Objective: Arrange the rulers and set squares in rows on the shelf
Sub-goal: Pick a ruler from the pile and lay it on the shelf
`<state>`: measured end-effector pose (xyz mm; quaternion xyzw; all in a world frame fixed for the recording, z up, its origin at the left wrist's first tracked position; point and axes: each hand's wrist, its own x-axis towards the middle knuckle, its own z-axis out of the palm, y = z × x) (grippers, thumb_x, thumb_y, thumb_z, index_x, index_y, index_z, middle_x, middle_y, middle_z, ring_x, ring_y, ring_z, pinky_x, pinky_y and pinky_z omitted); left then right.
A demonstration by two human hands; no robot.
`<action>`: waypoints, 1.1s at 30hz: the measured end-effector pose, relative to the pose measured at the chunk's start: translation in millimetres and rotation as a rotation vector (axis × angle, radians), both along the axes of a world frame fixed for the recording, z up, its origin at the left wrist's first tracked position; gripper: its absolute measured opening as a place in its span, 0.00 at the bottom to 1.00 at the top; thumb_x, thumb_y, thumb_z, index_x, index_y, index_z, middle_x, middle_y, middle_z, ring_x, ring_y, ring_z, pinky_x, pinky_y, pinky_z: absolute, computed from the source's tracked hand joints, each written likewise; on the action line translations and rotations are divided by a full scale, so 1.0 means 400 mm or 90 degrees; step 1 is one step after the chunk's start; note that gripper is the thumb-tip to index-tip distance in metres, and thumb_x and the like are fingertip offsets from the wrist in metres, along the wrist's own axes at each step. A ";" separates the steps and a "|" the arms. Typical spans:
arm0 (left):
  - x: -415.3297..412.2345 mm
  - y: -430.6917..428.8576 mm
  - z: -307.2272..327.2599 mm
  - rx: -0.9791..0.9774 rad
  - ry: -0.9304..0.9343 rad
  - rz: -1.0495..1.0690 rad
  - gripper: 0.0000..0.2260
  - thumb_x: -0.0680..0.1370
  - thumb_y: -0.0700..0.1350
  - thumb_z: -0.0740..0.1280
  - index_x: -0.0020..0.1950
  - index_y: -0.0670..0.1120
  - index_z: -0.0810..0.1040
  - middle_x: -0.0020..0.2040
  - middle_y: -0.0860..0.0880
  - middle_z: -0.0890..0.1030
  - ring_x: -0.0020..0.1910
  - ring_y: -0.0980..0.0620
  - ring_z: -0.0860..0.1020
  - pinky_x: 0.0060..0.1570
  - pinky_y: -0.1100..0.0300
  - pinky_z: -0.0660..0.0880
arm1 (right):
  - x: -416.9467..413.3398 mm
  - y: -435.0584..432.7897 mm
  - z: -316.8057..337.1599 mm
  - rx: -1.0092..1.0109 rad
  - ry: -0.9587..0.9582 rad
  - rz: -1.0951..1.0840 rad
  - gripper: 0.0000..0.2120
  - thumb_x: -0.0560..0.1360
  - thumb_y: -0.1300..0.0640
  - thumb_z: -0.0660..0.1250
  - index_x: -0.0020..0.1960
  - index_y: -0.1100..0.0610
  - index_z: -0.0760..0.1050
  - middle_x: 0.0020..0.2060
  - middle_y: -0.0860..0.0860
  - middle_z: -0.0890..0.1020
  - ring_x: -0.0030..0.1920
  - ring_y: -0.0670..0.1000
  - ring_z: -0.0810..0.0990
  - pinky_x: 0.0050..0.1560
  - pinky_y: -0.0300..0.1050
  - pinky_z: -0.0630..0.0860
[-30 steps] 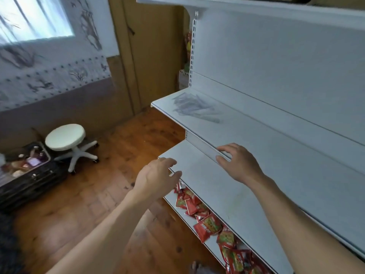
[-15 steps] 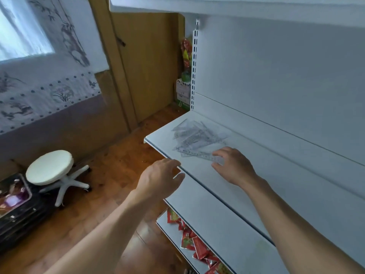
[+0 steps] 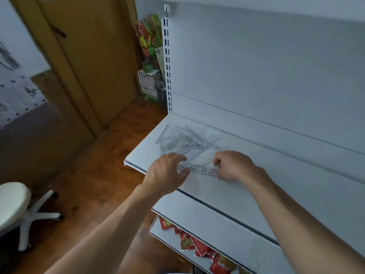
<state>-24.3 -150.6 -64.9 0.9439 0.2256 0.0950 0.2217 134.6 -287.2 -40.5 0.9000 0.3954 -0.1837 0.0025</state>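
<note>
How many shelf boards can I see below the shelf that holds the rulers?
2. A bare board lies directly under the shelf holding the rulers. A lower board carries red packets. More boards may be hidden below the picture's edge.

Left hand [image 3: 166, 171], right hand [image 3: 234, 165], pinching ruler [image 3: 202, 171]

Shelf [image 3: 256, 192]: white painted metal, matt, smooth. Slotted upright [image 3: 167, 56]: same white metal. Pile of rulers and set squares [image 3: 187, 142] and front ruler [image 3: 199, 171]: clear smooth plastic. Floor [image 3: 88, 175], left: varnished wood, glossy. Door [image 3: 98, 56], upper left: matt brown wood. Packets [image 3: 197, 247], bottom: shiny red foil.
</note>
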 end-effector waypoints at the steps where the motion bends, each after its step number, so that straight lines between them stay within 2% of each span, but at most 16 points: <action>1: 0.005 0.012 0.000 -0.002 0.005 -0.017 0.17 0.77 0.55 0.65 0.65 0.53 0.75 0.64 0.54 0.76 0.62 0.53 0.74 0.56 0.60 0.75 | -0.002 0.005 0.006 -0.019 0.017 -0.021 0.13 0.69 0.55 0.68 0.52 0.45 0.74 0.55 0.45 0.77 0.55 0.49 0.76 0.49 0.41 0.69; 5: 0.028 0.041 0.000 -0.010 0.004 -0.077 0.16 0.77 0.56 0.65 0.64 0.54 0.75 0.64 0.54 0.76 0.61 0.53 0.75 0.55 0.61 0.75 | -0.008 0.004 0.033 -0.065 0.107 -0.107 0.13 0.67 0.53 0.74 0.50 0.46 0.76 0.51 0.45 0.80 0.50 0.49 0.78 0.46 0.41 0.74; 8: 0.045 0.052 0.001 -0.012 0.004 -0.109 0.17 0.77 0.57 0.64 0.64 0.54 0.75 0.64 0.54 0.76 0.60 0.52 0.74 0.56 0.58 0.74 | -0.009 -0.022 0.047 -0.055 0.143 -0.151 0.08 0.69 0.54 0.73 0.46 0.48 0.76 0.47 0.47 0.81 0.46 0.49 0.79 0.38 0.39 0.73; 13: 0.064 0.058 0.012 0.003 0.001 -0.176 0.18 0.77 0.58 0.64 0.65 0.54 0.74 0.65 0.54 0.76 0.61 0.52 0.73 0.58 0.58 0.71 | -0.012 -0.092 0.062 0.038 0.170 -0.234 0.06 0.69 0.57 0.73 0.41 0.49 0.77 0.43 0.48 0.82 0.41 0.49 0.78 0.39 0.39 0.72; 16: 0.077 0.051 0.027 0.008 0.000 -0.223 0.18 0.78 0.57 0.64 0.66 0.54 0.73 0.66 0.54 0.75 0.63 0.52 0.72 0.60 0.58 0.69 | -0.019 -0.143 0.083 0.141 0.162 -0.289 0.06 0.67 0.57 0.75 0.38 0.49 0.79 0.38 0.43 0.81 0.40 0.45 0.78 0.39 0.39 0.71; 20: 0.104 0.027 0.057 0.023 -0.019 -0.293 0.19 0.78 0.56 0.64 0.68 0.54 0.72 0.66 0.54 0.75 0.65 0.52 0.71 0.62 0.60 0.67 | -0.046 -0.198 0.122 0.224 0.060 -0.336 0.07 0.66 0.54 0.75 0.35 0.45 0.78 0.34 0.40 0.81 0.39 0.43 0.79 0.37 0.39 0.71; 23: 0.128 -0.010 0.085 0.018 -0.034 -0.348 0.20 0.78 0.55 0.65 0.68 0.54 0.72 0.66 0.54 0.74 0.66 0.52 0.70 0.63 0.60 0.65 | -0.078 -0.216 0.151 0.247 -0.048 -0.338 0.07 0.68 0.54 0.72 0.34 0.45 0.77 0.36 0.40 0.80 0.41 0.43 0.78 0.42 0.43 0.74; 26: 0.151 -0.056 0.104 0.005 -0.034 -0.407 0.20 0.77 0.54 0.66 0.68 0.54 0.72 0.64 0.54 0.76 0.64 0.52 0.72 0.62 0.59 0.67 | -0.116 -0.223 0.179 0.255 -0.173 -0.303 0.07 0.70 0.54 0.71 0.36 0.45 0.76 0.38 0.42 0.78 0.44 0.46 0.75 0.42 0.43 0.70; 29: 0.167 -0.096 0.108 -0.008 -0.052 -0.415 0.15 0.77 0.51 0.65 0.64 0.54 0.75 0.58 0.53 0.79 0.57 0.50 0.76 0.54 0.59 0.71 | -0.146 -0.229 0.206 0.271 -0.255 -0.267 0.05 0.71 0.55 0.70 0.39 0.46 0.78 0.41 0.44 0.78 0.47 0.48 0.74 0.42 0.42 0.66; 31: 0.176 -0.112 0.103 -0.014 -0.081 -0.387 0.11 0.79 0.49 0.63 0.60 0.55 0.78 0.55 0.53 0.81 0.53 0.48 0.78 0.47 0.59 0.71 | -0.158 -0.233 0.219 0.268 -0.290 -0.248 0.03 0.72 0.56 0.70 0.43 0.48 0.80 0.43 0.44 0.79 0.49 0.50 0.73 0.46 0.42 0.66; 33: 0.184 -0.120 0.097 -0.030 -0.105 -0.353 0.10 0.79 0.49 0.62 0.57 0.57 0.80 0.52 0.54 0.82 0.50 0.48 0.79 0.43 0.60 0.71 | -0.167 -0.246 0.223 0.291 -0.342 -0.238 0.08 0.72 0.58 0.71 0.50 0.51 0.81 0.49 0.47 0.80 0.54 0.52 0.73 0.52 0.43 0.67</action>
